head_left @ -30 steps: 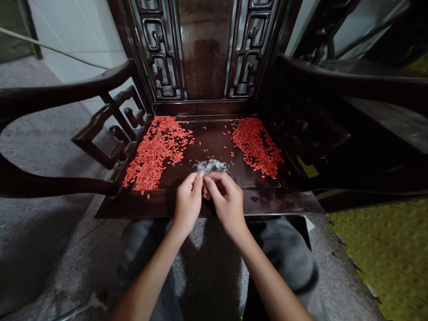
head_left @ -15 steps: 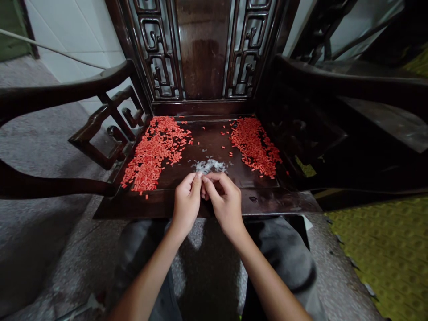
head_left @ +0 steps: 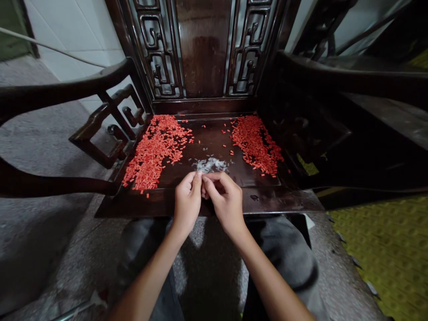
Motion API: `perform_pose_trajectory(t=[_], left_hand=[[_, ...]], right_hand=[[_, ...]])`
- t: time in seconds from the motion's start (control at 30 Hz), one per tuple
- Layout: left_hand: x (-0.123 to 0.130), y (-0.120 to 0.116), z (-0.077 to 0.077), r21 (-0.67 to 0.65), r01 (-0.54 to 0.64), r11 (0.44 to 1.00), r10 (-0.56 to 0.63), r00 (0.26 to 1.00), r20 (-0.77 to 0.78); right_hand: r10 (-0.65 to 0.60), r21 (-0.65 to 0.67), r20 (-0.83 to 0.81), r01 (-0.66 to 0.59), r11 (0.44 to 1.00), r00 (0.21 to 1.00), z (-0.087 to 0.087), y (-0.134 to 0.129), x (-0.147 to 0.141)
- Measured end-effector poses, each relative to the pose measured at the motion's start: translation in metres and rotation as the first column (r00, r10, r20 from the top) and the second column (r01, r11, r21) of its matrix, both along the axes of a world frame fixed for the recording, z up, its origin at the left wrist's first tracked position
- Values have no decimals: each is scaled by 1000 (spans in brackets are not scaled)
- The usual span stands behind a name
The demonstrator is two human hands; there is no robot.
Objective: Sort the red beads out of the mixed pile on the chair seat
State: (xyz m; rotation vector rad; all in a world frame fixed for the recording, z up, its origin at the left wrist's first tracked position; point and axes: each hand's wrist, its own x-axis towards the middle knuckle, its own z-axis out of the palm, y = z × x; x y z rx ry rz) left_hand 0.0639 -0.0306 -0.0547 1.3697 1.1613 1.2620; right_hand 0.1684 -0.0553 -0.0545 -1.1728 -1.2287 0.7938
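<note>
grey trousers [head_left: 287, 254] lie nearest, a leg on either side below the fingers [head_left: 195, 184], with speckled floor [head_left: 67, 249] to the left and a yellow mat [head_left: 384, 254] well off to the right. over the front of the seat [head_left: 277, 200], the left hand [head_left: 188, 198] and right hand [head_left: 229, 198] meet; each has thumb and forefinger drawn together in a pinch, tips touching or nearly so, and whether they grip a bit is too small to tell. just beyond the fingertips lies a loose pile of white bits [head_left: 214, 165]. left of the fingers and beyond spreads a left heap of red bits [head_left: 147, 160]; opposite, past the right hand, is a smaller right heap of red bits [head_left: 256, 147], with a few strays [head_left: 232, 153] between. chair arms [head_left: 83, 87] flank the fingers on both sides. farthest away stand the chair back [head_left: 203, 53], with fretwork [head_left: 160, 55] beside its plain panel, and, farther left, pale tiles [head_left: 80, 26].
</note>
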Motion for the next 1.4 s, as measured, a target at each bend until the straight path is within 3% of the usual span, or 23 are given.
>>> perform_pose_trajectory(t=[0.47,0.8,1.0,1.4], left_hand=[[1,-1,2,-11,8,1000,-8,999,42],[1,0,2,-7,12,1000,-12,999,52],[1,1,2,1,4,1000,-4,997,75],[-1,2,-1,7,5,1000,-5,999,53]], right_hand=[[39,4,-94,-38,999,995,0,0,-1],[-10,12,24,9,1000,1000,-1,0,1],[-59,82,113,50,995,992,3,0,1],[-53,108,115,41,993,992,0,3,1]])
